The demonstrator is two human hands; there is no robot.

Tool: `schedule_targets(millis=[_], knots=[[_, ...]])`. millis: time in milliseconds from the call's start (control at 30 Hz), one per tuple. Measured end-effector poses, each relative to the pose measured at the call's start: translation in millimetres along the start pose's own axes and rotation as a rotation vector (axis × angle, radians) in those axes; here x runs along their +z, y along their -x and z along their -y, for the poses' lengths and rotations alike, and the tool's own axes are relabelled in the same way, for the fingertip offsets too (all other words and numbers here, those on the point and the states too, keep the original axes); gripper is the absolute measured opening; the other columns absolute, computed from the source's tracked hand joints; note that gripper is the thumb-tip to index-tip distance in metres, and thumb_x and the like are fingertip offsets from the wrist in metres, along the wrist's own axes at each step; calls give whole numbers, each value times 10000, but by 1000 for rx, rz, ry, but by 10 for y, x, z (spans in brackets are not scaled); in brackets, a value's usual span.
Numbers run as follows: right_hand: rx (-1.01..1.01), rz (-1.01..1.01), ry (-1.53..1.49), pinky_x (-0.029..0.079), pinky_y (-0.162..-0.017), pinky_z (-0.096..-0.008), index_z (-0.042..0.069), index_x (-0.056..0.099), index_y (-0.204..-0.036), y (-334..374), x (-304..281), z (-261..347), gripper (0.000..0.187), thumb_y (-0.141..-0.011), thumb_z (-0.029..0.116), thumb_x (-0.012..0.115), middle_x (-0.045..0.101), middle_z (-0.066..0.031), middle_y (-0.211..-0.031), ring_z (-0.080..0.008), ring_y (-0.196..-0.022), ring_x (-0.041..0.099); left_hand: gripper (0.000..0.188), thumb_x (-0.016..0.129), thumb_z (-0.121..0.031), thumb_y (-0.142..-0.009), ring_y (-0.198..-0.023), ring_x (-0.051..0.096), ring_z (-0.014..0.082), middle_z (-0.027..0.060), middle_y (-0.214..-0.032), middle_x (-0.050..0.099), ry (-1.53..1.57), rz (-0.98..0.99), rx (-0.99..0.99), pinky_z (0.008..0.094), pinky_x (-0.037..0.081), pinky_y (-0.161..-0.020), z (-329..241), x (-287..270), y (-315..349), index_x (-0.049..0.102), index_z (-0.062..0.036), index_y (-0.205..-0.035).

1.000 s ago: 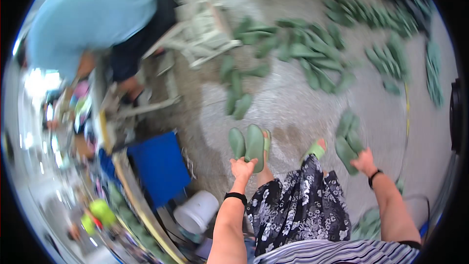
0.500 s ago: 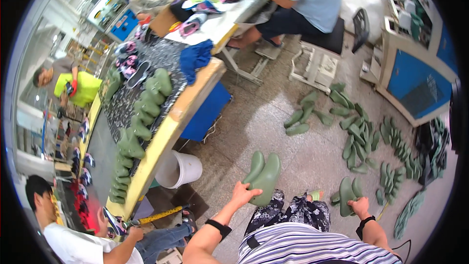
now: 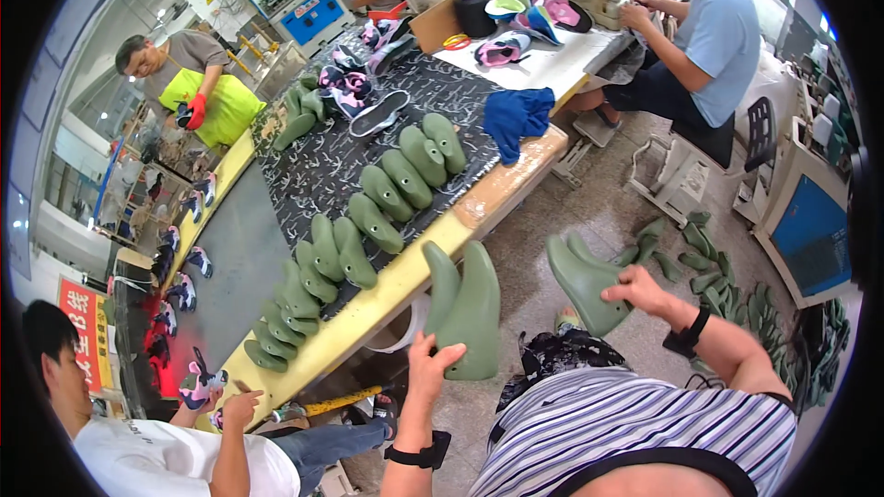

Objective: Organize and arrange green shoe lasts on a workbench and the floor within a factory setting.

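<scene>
My left hand [image 3: 431, 370] is closed on a pair of green shoe lasts [image 3: 477, 313], held upright side by side with the thumb across the nearer one. A second pair of green shoe lasts [image 3: 582, 293] is gripped in my right hand [image 3: 642, 293], tilted up to the left. Both pairs are in the air by the near edge of a long workbench [image 3: 419, 262]. Along that edge runs a row of several green lasts [image 3: 373, 221], partly on a black patterned cloth [image 3: 433, 83]. My fingers behind the lasts are partly hidden.
More lasts [image 3: 714, 285] lie on the floor at right, near a blue-panelled machine [image 3: 792, 212]. A white bucket [image 3: 398, 327] stands partly under the bench. A seated person [image 3: 170, 446] handles a shoe at lower left; others work beyond. A blue cloth [image 3: 517, 124] drapes the bench corner.
The view has swung left toward the bench. Both hands have come up with their lasts, the right one rising from low over the floor and drawing nearer to the left.
</scene>
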State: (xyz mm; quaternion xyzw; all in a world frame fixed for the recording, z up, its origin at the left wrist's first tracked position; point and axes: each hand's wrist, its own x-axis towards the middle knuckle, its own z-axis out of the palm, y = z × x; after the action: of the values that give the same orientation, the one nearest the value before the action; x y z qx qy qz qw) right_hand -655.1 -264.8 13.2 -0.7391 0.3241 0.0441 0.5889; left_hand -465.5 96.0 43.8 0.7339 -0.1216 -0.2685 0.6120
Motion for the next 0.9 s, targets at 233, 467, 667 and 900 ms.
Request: schedule_targets(millis=[233, 467, 667, 900], knots=[[-343, 319, 21, 367, -555, -292, -39, 633, -683, -1438, 341, 1833, 394, -722, 340, 733, 537, -24, -618, -101, -613, 473, 502, 639, -118, -757, -950, 624, 245, 156, -1071, 628, 430, -208, -19, 350, 483, -878, -667, -704, -909, 509, 94, -1193], [-467, 350, 372, 406, -553, -375, -48, 645, -688, -3101, 1312, 3144, 550, -678, 499, 704, 549, -117, -579, -207, -561, 517, 390, 661, -192, -778, -881, 646, 257, 139, -995, 652, 253, -456, -102, 374, 522, -796, -952, -1627, -2396, 609, 61, -1070], [-423, 188, 626, 515, -785, -363, -21, 706, -810, -4069, 2494, 3811, 606, -615, 552, 691, 684, -183, -813, -301, -806, 657, 423, 713, -248, -732, -807, 644, 271, 153, -949, 655, 108, -590, -215, 381, 519, -742, -740, -2578, -3587, 641, 48, -1025], [-619, 166, 849, 470, -872, -467, 87, 694, -1009, -4775, 3305, 3523, 502, -694, 478, 676, 510, -270, -1165, -429, -1014, 537, 432, 706, -377, -695, -977, 535, 393, 283, -984, 577, -990, -347, -172, 411, 440, -866, -229, -2769, -4448, 677, -87, -1014]])
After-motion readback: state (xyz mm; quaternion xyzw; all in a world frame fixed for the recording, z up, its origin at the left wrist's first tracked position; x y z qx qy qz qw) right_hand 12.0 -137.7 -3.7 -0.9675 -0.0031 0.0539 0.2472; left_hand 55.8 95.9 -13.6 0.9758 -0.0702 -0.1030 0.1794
